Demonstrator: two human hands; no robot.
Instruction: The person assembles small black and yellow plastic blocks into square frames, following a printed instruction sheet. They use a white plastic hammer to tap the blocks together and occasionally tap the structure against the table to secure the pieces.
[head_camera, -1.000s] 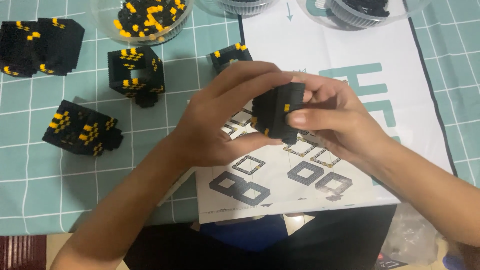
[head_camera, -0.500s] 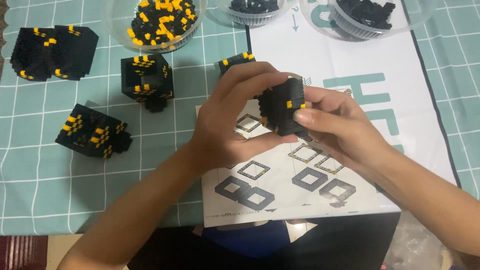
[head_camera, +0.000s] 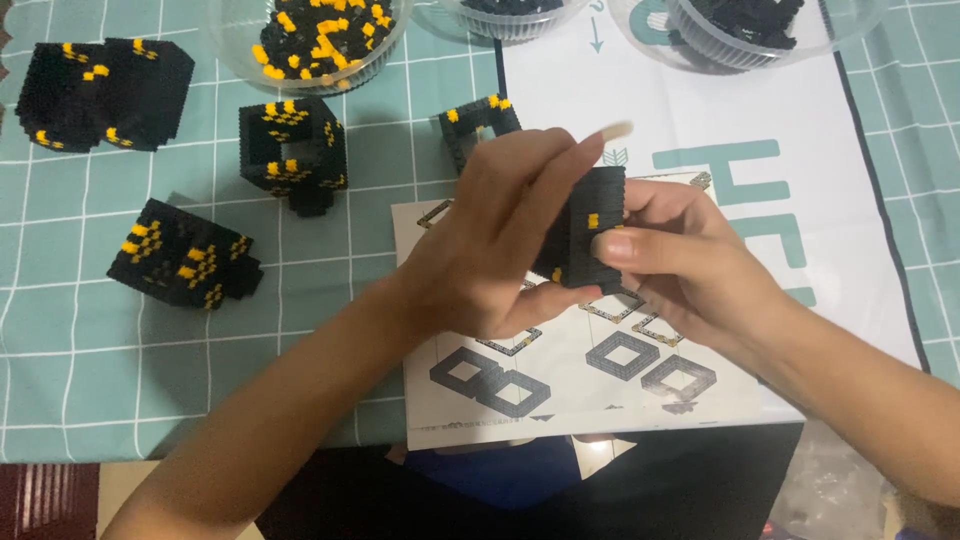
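Head view
Left hand (head_camera: 500, 235): curled round the black block piece (head_camera: 590, 230), fingers over its left side, thumb beneath.
Right hand (head_camera: 690, 265): pinching the same piece from the right, thumb pressed on its front face.
Black block piece: held up between both hands above the instruction sheet (head_camera: 600, 375), small yellow studs showing.
Far left: three finished black-and-yellow block sections (head_camera: 185, 255) on the green grid mat (head_camera: 80, 340).
Far edge: clear bowl of black and yellow bricks (head_camera: 315, 40), well apart from the hands.
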